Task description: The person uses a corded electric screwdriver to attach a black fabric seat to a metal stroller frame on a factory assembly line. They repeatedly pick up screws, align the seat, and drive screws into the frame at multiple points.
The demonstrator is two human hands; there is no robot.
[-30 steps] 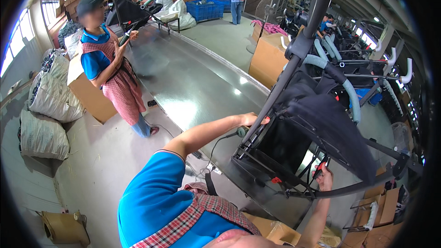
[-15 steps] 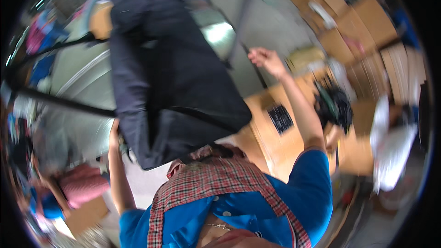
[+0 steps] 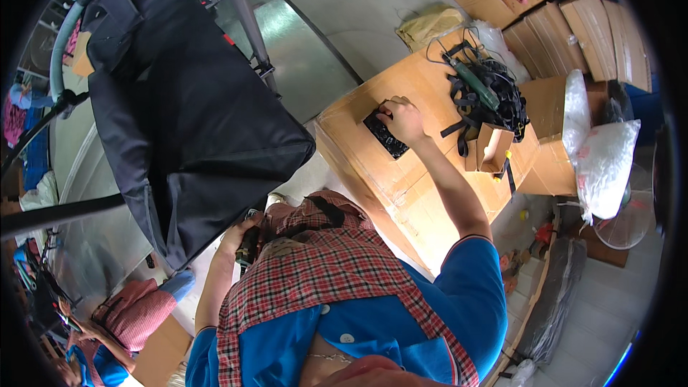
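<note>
My right hand (image 3: 403, 119) reaches onto a large cardboard box, its fingers pinched together over a small black tray (image 3: 387, 140) with shiny bits in it. Whatever the fingertips hold is too small to make out. Low by my apron, my left hand (image 3: 244, 235) is wrapped around a dark handheld tool (image 3: 248, 249), partly hidden, its exact kind unclear. Above and left of that hand, a large black fabric seat or bag (image 3: 208, 100) hangs on a frame of dark tubes (image 3: 247, 14).
The cardboard box (image 3: 419, 193) also carries a heap of black straps (image 3: 502, 93), a green cylinder (image 3: 476, 82) and a small open carton (image 3: 493, 149). Stacked cartons (image 3: 566, 36) and a plastic bag (image 3: 605, 165) stand right. A co-worker's checked apron (image 3: 132, 312) shows lower left.
My right hand has come down from the air onto the black tray. My left hand has drawn back from the black fabric toward my apron, with the dark tool now showing. The view has shifted right.
</note>
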